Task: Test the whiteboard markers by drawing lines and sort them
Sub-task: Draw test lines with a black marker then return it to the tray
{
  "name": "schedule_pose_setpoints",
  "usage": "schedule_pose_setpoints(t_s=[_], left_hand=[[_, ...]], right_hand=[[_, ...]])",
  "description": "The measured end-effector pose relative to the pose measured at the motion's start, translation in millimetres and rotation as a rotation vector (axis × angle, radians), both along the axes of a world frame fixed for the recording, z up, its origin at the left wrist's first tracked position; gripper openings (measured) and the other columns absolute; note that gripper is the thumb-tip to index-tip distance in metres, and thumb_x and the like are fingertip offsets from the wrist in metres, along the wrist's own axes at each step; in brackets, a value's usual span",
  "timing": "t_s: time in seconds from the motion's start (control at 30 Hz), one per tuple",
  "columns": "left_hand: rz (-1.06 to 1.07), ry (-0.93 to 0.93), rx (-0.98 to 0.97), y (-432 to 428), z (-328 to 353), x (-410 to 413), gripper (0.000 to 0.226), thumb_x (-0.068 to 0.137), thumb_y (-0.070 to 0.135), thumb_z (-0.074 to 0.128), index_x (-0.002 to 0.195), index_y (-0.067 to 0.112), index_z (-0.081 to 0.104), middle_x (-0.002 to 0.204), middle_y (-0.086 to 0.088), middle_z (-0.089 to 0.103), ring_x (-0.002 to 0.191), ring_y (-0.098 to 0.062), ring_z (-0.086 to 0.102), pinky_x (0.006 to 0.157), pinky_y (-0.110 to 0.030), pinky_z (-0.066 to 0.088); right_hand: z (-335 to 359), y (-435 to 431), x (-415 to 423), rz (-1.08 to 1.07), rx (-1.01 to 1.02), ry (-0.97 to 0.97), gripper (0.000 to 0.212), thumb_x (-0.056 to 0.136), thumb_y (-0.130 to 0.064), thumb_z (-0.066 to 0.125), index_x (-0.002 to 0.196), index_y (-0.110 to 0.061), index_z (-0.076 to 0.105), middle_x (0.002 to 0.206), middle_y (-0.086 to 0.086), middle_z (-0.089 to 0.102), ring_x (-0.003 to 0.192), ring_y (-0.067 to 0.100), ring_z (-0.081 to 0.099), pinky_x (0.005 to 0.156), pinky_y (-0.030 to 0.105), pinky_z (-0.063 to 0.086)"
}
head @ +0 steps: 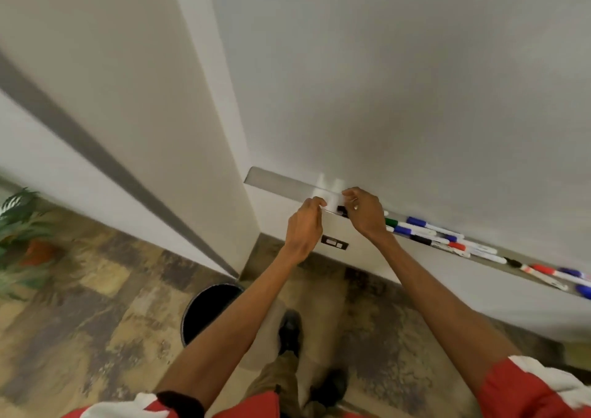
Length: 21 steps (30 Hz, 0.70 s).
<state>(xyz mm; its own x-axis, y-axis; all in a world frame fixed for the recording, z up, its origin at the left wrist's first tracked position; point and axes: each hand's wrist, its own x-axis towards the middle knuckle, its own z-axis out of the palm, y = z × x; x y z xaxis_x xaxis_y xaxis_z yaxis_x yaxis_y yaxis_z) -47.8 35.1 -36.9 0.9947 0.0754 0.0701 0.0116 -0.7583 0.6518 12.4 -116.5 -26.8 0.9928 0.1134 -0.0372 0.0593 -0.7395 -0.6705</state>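
Stands close against a large white wall-mounted whiteboard [399, 81], looking down along it. Holds a white-barrelled whiteboard marker with a black cap [341, 209] crosswise between both hands, just above the left part of the long grey metal ledge [275, 179] under the board. Pinches the white end in the left grip [305, 222], thumb and fingertips together on the barrel. Curls the right grip [364, 212] round the black-capped end, fingers clamped there, though blur hides the exact contact. Further right on the ledge, starting just beside the right wrist: a row of loose markers with green, blue, black and red caps [447, 238], lying lengthwise, some touching. Lower down: a round black waste bin [208, 312] on the mottled brown floor [96, 305], partly behind the left forearm; a green potted plant [19, 222] at the far left; a small dark wall plate [334, 243] just beneath the hands; red and white sleeves [527, 385] along the bottom edge.
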Motion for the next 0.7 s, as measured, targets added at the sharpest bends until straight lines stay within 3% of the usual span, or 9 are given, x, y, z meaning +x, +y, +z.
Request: schedule_pose_setpoints(t_s=[0.23,0.53,0.7], left_hand=[[-0.243,0.066,0.111,-32,-22,46,0.034,0.093,-0.006,0.053,0.123,0.007,0.064,0.114,-0.012,0.065,0.093,-0.028,0.065,0.084,-0.036,0.055],[-0.319,0.119,0.275,-40,-49,75,0.03,0.087,-0.01,0.053,0.11,0.002,0.067,0.105,-0.015,0.063,0.089,-0.033,0.061,0.071,-0.041,0.052],[-0.352,0.102,0.329,-41,-55,82,0.021,0.088,-0.006,0.057,0.104,0.001,0.068,0.101,-0.017,0.064,0.097,-0.034,0.059,0.068,-0.041,0.049]], right_hand=[[-27,-40,9,-0.087,-0.111,-0.019,0.033,0.094,-0.002,0.056,0.124,-0.013,0.066,0.122,0.01,0.067,0.109,0.027,0.062,0.095,0.041,0.053],[-50,-49,19,-0.045,-0.212,0.044,0.034,0.092,-0.003,0.061,0.123,-0.014,0.067,0.123,0.01,0.067,0.11,0.027,0.062,0.096,0.039,0.052],[-59,-47,21,-0.072,-0.265,-0.013,0.03,0.087,-0.001,0.064,0.113,-0.014,0.071,0.11,0.009,0.071,0.098,0.029,0.066,0.089,0.039,0.053]])
